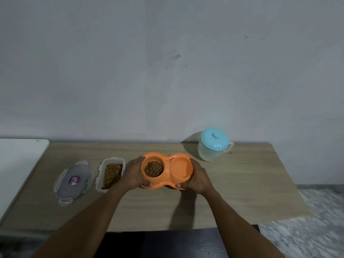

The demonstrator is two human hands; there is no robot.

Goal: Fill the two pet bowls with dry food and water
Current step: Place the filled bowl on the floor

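Both hands grip the orange double bowl (167, 158) by its ends: left hand (133, 174) at the kibble (153, 169) side, right hand (199, 178) at the other. Tub (100, 175) and lid (73, 181) sit left of the left hand, jug (214, 146) beyond the right, all on the desk (242, 192).

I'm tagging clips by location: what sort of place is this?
Probably a plain room at home: a wooden table against a bare grey wall, an orange double pet bowl and a lidded jug.

Orange twin bowl (167, 158), brown kibble (154, 168) filling its left well.
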